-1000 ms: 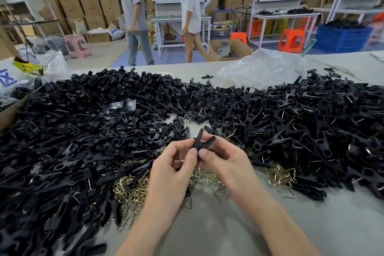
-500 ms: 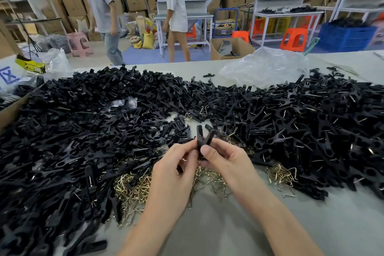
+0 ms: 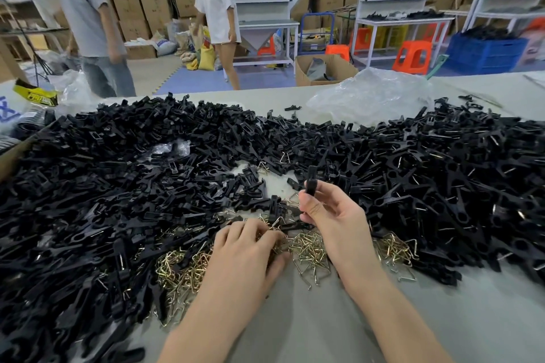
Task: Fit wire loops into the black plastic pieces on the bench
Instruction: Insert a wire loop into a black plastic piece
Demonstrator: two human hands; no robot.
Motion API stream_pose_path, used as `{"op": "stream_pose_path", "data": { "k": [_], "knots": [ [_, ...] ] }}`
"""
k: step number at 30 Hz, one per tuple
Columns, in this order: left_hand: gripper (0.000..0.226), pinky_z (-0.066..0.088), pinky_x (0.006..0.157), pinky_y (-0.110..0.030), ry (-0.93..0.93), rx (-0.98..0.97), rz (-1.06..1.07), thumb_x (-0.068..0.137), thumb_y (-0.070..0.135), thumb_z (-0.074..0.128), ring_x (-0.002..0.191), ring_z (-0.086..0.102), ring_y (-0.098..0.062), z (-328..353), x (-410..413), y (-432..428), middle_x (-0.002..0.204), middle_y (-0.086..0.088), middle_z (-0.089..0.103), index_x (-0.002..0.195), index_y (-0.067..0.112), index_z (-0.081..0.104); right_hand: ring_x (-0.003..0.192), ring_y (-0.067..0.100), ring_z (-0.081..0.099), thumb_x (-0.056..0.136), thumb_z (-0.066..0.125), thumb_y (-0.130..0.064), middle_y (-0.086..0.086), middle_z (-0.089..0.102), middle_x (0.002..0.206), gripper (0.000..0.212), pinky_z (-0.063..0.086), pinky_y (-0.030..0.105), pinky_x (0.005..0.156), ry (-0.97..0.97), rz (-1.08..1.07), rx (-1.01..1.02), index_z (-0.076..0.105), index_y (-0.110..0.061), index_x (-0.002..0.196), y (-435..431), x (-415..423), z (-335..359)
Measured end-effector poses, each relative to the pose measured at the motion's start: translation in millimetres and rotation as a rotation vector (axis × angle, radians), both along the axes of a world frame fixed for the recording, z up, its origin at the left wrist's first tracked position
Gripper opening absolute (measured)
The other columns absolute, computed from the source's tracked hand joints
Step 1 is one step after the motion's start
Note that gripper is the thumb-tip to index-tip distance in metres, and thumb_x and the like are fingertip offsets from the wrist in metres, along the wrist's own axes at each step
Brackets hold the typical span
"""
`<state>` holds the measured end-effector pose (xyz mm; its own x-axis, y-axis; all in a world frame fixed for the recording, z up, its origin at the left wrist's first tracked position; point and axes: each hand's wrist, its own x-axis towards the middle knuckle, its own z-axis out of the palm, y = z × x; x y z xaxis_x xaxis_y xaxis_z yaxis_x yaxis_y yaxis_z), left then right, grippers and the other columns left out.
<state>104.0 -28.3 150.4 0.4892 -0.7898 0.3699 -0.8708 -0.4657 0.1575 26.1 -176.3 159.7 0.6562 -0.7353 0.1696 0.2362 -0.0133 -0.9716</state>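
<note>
Your right hand (image 3: 333, 215) pinches a slim black plastic piece (image 3: 311, 183) upright above the grey bench (image 3: 295, 321). Your left hand (image 3: 250, 247) curls into the heap of brass-coloured wire loops (image 3: 309, 250); whether it grips one is hidden. Tease out a single untangled loop.

The grey bench (image 3: 442, 318) carries black plastic clip pieces (image 3: 118, 186) past counting, hundreds at least, brass-coloured bent wire loops (image 3: 309, 247) likewise too many to count, and at least two crumpled clear plastic bags (image 3: 368, 94). Over the bench are two bare hands, the left hand (image 3: 247, 247) and the right hand (image 3: 330, 215), the right pinching one single black piece (image 3: 310, 183). Beyond the bench stand two people (image 3: 88, 15), one open brown cardboard box (image 3: 342, 66), one blue plastic crate (image 3: 483, 50) and at least four orange plastic stools (image 3: 413, 57).
</note>
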Motion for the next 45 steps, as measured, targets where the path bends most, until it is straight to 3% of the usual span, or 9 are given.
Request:
{"op": "stream_pose_path", "data": {
  "k": [7, 11, 13, 17, 21, 28, 35, 42, 45],
  "knots": [
    [0.002, 0.041, 0.092, -0.035, -0.012, -0.146, -0.018, 0.09, 0.032, 0.069, 0.096, 0.06, -0.017, -5.3, -2.2, -5.3, 0.098, 0.013, 0.062, 0.09, 0.03, 0.069, 0.091, 0.006, 0.071, 0.089, 0.076, -0.02, -0.013, 0.076, 0.098, 0.019, 0.057, 0.027, 0.084, 0.061, -0.019, -0.072, 0.071, -0.03, 0.104, 2.5, 1.5, -3.2],
    [0.005, 0.037, 0.093, -0.031, 0.002, -0.154, -0.05, 0.09, 0.03, 0.062, 0.101, 0.06, -0.015, -3.0, -3.0, -5.6, 0.102, 0.012, 0.063, 0.09, 0.027, 0.066, 0.092, 0.006, 0.071, 0.089, 0.076, -0.017, -0.016, 0.075, 0.1, 0.022, 0.057, 0.032, 0.09, 0.081, -0.018, -0.097, 0.07, -0.032, 0.105, 2.3, 0.6, -3.2],
    [0.01, 0.039, 0.09, -0.026, 0.174, -0.249, -0.049, 0.093, 0.034, 0.052, 0.097, 0.058, -0.006, 5.1, -5.8, -3.8, 0.099, 0.016, 0.063, 0.093, 0.029, 0.061, 0.093, 0.005, 0.071, 0.089, 0.077, -0.016, -0.016, 0.075, 0.1, 0.024, 0.056, 0.028, 0.089, 0.086, -0.015, -0.127, 0.069, -0.032, 0.106, 1.7, -0.1, -3.6],
    [0.009, 0.042, 0.053, -0.011, 0.574, -0.579, 0.042, 0.092, 0.033, 0.056, 0.056, 0.06, -0.003, 15.9, -5.2, -1.4, 0.074, 0.016, 0.065, 0.083, 0.034, 0.055, 0.09, 0.0, 0.069, 0.087, 0.077, -0.008, -0.019, 0.074, 0.096, 0.034, 0.05, 0.01, 0.077, 0.101, 0.013, -0.218, 0.069, -0.038, 0.1, 4.4, -0.1, -5.8],
    [0.012, 0.041, 0.061, -0.01, 0.659, -0.647, 0.073, 0.095, 0.022, 0.063, 0.066, 0.059, -0.001, 17.1, 0.2, -1.7, 0.076, 0.021, 0.066, 0.086, 0.03, 0.064, 0.097, 0.006, 0.068, 0.087, 0.072, 0.0, -0.017, 0.069, 0.103, 0.052, 0.05, 0.014, 0.085, 0.126, 0.064, -0.38, 0.068, -0.051, 0.101, 10.0, -0.5, -7.9],
    [0.023, 0.044, 0.07, -0.011, 0.804, -0.642, -0.003, 0.097, 0.023, 0.063, 0.075, 0.062, -0.004, 18.5, 7.9, 1.4, 0.082, 0.012, 0.068, 0.112, 0.04, 0.063, 0.101, 0.01, 0.068, 0.087, 0.07, 0.002, -0.02, 0.066, 0.11, 0.048, 0.053, 0.027, 0.092, 0.117, 0.095, -0.451, 0.072, -0.042, 0.106, 8.5, -1.1, -8.1],
    [0.042, 0.05, 0.083, -0.027, 0.774, -0.502, -0.048, 0.097, 0.024, 0.064, 0.087, 0.064, -0.013, 17.0, 17.1, 7.0, 0.089, 0.009, 0.065, 0.124, 0.052, 0.048, 0.091, 0.004, 0.07, 0.092, 0.061, 0.01, -0.021, 0.062, 0.112, 0.046, 0.048, 0.012, 0.084, 0.187, 0.139, -0.645, 0.075, -0.026, 0.115, 6.4, -4.4, -9.5],
    [0.024, 0.055, 0.071, -0.023, 1.018, -0.675, -0.09, 0.094, 0.028, 0.068, 0.075, 0.065, -0.017, 18.5, 7.0, -1.4, 0.086, 0.002, 0.071, 0.114, 0.04, 0.066, 0.105, 0.009, 0.068, 0.089, 0.066, 0.005, -0.018, 0.067, 0.113, 0.05, 0.051, 0.017, 0.089, 0.098, 0.221, -0.569, 0.074, -0.041, 0.11, 11.9, -4.3, -4.1],
    [0.027, 0.053, 0.066, -0.028, 1.262, -0.689, -0.139, 0.077, 0.043, 0.075, 0.069, 0.061, -0.013, 19.1, 1.5, -5.6, 0.079, 0.005, 0.069, 0.104, 0.039, 0.071, 0.116, 0.015, 0.063, 0.091, 0.065, -0.003, -0.016, 0.068, 0.118, 0.047, 0.051, 0.023, 0.095, 0.048, 0.276, -0.525, 0.073, -0.045, 0.109, 17.6, -3.8, -1.7]
  ]
}}
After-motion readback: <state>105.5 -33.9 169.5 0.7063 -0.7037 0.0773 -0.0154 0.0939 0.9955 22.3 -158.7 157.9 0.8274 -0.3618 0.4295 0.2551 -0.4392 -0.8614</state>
